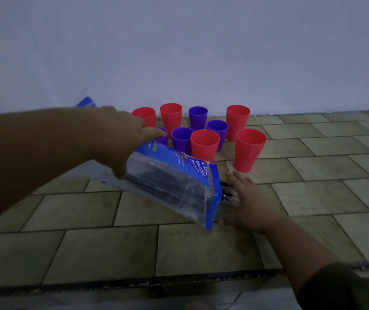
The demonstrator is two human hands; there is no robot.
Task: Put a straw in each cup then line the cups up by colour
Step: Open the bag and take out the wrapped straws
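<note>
Straws [226,193] poke from the low mouth of the tilted packet [179,175], gripped at its upper end by the left hand [120,139], the right hand [244,198] flat-fingered at that mouth (holding nothing), so a steeper tilt could spill them against the cups [204,142] just behind it.

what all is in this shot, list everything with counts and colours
red cups: five, red, upright on the floor near the wall, mixed among the purple ones
purple cups: four, purple, same cluster; one partly hidden behind the left hand
straw packet: one, clear with blue edging, held tilted in front of the cups
straws: count unclear, dark, ends poking from the packet's mouth
floor: one, greyish-green tiles, underneath everything
wall: one, pale, behind the cups
left hand: one, grips the packet's upper end
right hand: one, fingers straight, at the packet's mouth
</note>
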